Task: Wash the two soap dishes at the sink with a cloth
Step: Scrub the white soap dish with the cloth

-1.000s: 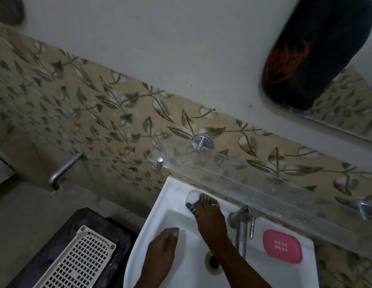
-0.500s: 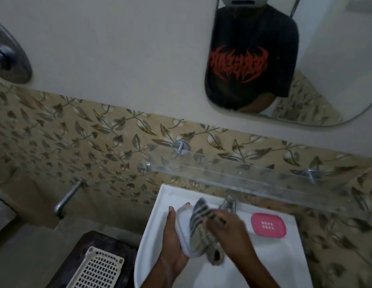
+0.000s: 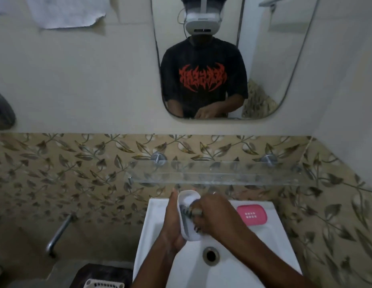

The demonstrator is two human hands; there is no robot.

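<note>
Over the white sink point(image 3: 270, 252), my left hand point(image 3: 172, 223) holds a white soap dish point(image 3: 188, 199) upright on its edge. My right hand point(image 3: 216, 217) presses a striped grey cloth point(image 3: 188, 212) against the dish's inner face; most of the cloth is hidden under my fingers. A pink soap dish point(image 3: 252, 214) with small drain holes lies flat on the sink's back right ledge, just to the right of my right hand.
The drain point(image 3: 211, 255) sits in the basin below my hands. A glass shelf point(image 3: 222, 176) runs along the leaf-patterned tiles just above the sink, under a mirror point(image 3: 222, 59). A wall tap point(image 3: 58, 233) and a white perforated tray point(image 3: 104, 284) are at lower left.
My right hand lifted the cloth and white dish from the sink's back left corner; my left hand took hold of the dish. The view has tilted up and brought the mirror into view.
</note>
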